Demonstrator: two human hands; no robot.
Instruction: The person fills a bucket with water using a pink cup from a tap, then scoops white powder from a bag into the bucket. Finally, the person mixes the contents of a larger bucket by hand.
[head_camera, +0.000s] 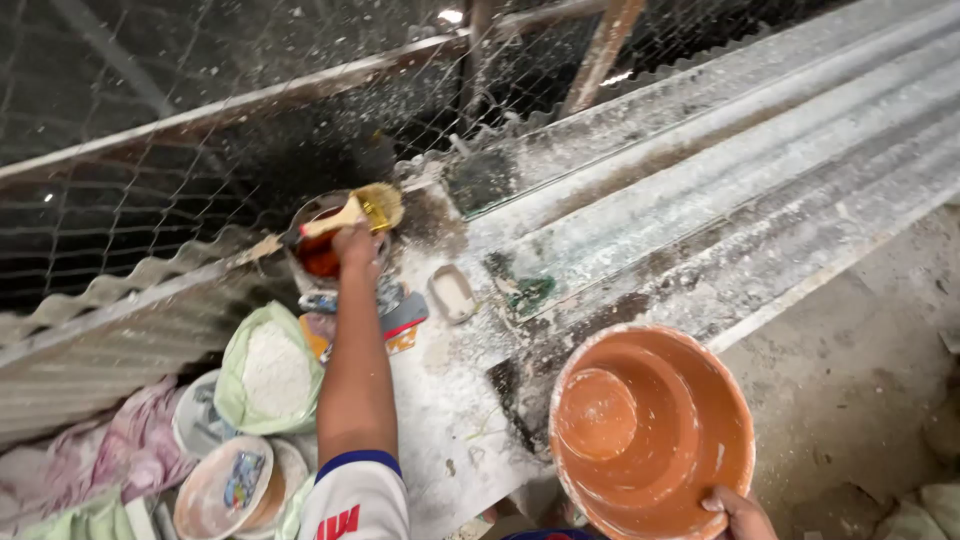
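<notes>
Your left hand (355, 243) pinches the light, stiff brush (362, 208) by its handle over the tin (322, 250), right hand (738, 508) fingers clamp the rigid, likely fragile orange bowl (650, 430) at its rim.

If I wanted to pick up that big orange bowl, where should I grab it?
Probably by the rim of the orange bowl, from the near, lower edge, where the right hand already pinches it. The bowl tilts with its open mouth up, the lip is thin enough to pinch, and its smooth, rounded inside offers no hold.
</notes>
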